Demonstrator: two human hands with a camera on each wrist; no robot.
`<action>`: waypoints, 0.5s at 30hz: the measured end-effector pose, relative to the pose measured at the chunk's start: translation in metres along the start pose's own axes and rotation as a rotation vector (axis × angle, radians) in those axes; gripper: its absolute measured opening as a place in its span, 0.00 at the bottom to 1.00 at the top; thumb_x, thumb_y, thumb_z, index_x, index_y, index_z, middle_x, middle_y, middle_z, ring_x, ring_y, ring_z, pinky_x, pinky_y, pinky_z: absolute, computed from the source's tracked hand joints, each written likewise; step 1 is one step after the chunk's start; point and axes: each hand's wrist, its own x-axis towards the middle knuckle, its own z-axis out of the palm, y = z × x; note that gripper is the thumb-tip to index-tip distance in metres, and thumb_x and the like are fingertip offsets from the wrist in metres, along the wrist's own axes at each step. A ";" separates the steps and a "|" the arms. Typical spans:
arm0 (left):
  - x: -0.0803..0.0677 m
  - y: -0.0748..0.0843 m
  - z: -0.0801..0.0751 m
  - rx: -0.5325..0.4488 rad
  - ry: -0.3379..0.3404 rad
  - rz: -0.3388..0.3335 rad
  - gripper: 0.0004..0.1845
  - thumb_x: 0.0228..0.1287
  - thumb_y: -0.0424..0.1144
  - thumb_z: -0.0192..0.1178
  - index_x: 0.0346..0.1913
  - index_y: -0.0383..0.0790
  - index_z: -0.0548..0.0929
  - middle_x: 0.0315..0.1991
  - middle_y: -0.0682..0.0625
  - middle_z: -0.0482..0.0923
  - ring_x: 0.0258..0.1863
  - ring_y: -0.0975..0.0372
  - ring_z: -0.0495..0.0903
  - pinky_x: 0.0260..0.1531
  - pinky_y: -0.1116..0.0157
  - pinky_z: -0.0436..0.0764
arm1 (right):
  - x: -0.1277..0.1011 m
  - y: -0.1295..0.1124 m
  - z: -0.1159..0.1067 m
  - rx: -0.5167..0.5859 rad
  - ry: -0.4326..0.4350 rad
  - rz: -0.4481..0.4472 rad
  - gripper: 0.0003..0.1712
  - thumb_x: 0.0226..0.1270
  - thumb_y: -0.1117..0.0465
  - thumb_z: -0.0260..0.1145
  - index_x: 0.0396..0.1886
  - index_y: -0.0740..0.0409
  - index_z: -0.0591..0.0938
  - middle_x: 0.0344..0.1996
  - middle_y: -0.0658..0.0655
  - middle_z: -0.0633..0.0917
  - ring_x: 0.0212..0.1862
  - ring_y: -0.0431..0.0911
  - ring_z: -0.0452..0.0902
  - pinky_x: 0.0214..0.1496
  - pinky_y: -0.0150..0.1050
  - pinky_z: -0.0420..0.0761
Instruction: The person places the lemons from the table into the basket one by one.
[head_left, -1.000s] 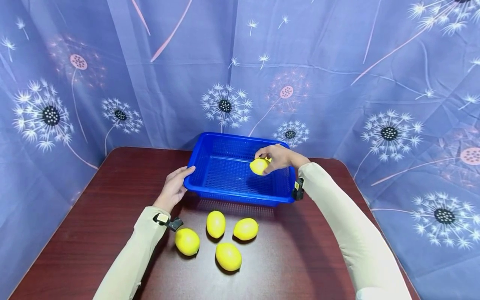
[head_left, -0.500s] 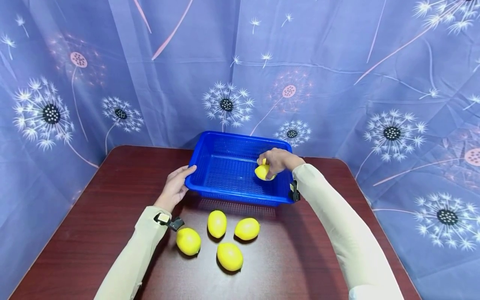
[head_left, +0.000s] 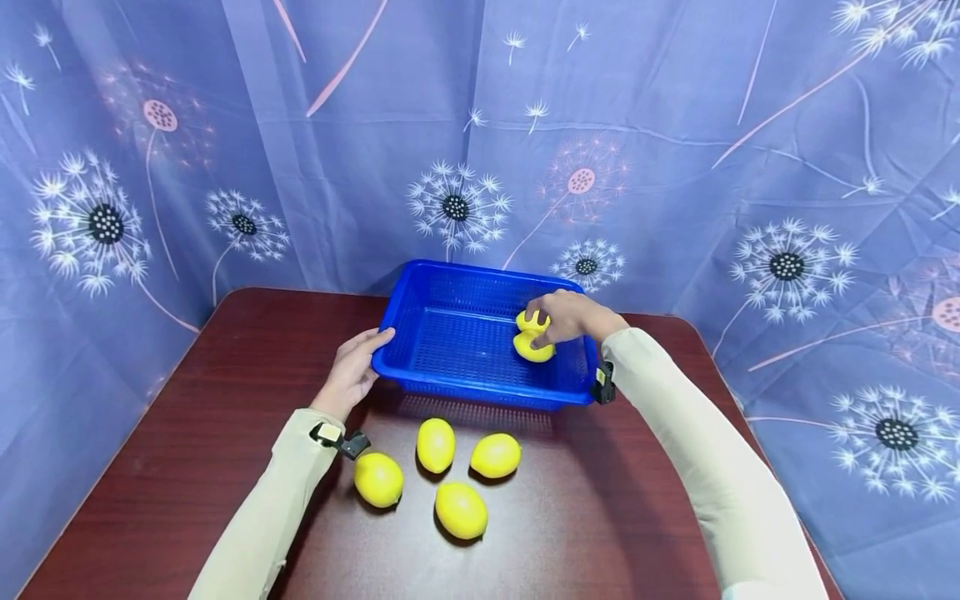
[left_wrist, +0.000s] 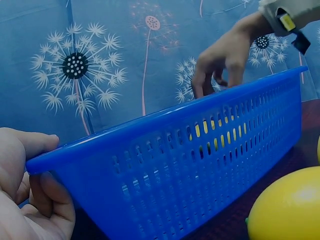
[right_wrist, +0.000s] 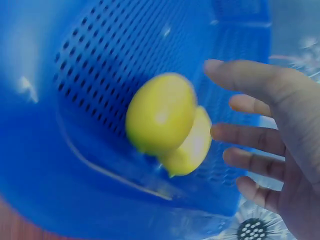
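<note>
A blue plastic basket with slotted walls stands at the back of the table. My left hand grips its left rim, thumb on top and fingers curled beneath, as the left wrist view shows. Inside, toward the right end, two yellow lemons lie side by side: a nearer lemon and a farther lemon. Over them hovers my right hand, fingers spread and holding nothing; the right wrist view shows a gap between the fingertips and the fruit. In the left wrist view the basket wall partly hides both lemons.
Several loose lemons lie on the dark wooden table in front of the basket, one lemon close to the left wrist. A blue dandelion-print curtain hangs right behind the table and at both sides.
My right hand lowered a lemon into the basket's right end beside another and let it go; its fingers have since spread and lifted slightly. My left hand kept its hold on the rim.
</note>
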 end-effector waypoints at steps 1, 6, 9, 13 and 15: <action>0.000 0.000 0.000 -0.001 0.004 0.002 0.05 0.70 0.41 0.68 0.42 0.47 0.83 0.39 0.54 0.87 0.39 0.64 0.87 0.42 0.68 0.87 | -0.005 -0.002 -0.001 0.010 0.032 -0.016 0.31 0.65 0.45 0.74 0.64 0.51 0.80 0.55 0.59 0.85 0.57 0.56 0.80 0.58 0.56 0.81; -0.001 0.001 0.001 -0.007 0.000 -0.003 0.03 0.70 0.40 0.68 0.41 0.47 0.84 0.40 0.53 0.88 0.41 0.63 0.87 0.44 0.67 0.87 | -0.033 -0.009 0.000 0.002 0.220 -0.081 0.26 0.69 0.46 0.69 0.60 0.55 0.82 0.49 0.59 0.88 0.50 0.55 0.84 0.51 0.55 0.84; -0.001 0.001 0.001 -0.005 0.000 -0.003 0.05 0.70 0.40 0.67 0.43 0.46 0.83 0.40 0.53 0.88 0.41 0.63 0.87 0.45 0.66 0.87 | -0.052 -0.016 0.005 0.015 0.358 -0.103 0.24 0.68 0.47 0.70 0.57 0.56 0.83 0.45 0.57 0.89 0.45 0.53 0.85 0.45 0.53 0.85; -0.001 0.002 0.001 0.002 0.002 -0.004 0.07 0.71 0.40 0.67 0.46 0.44 0.81 0.40 0.54 0.87 0.42 0.63 0.87 0.46 0.66 0.87 | -0.077 -0.029 0.016 0.044 0.545 -0.129 0.22 0.67 0.49 0.71 0.54 0.56 0.85 0.40 0.54 0.89 0.40 0.50 0.84 0.38 0.49 0.84; -0.001 0.002 0.001 0.000 -0.003 -0.007 0.07 0.71 0.40 0.67 0.46 0.44 0.81 0.40 0.54 0.87 0.42 0.63 0.86 0.47 0.66 0.86 | -0.089 -0.037 0.022 0.073 0.619 -0.138 0.21 0.66 0.49 0.72 0.52 0.56 0.86 0.40 0.54 0.89 0.39 0.49 0.83 0.37 0.49 0.83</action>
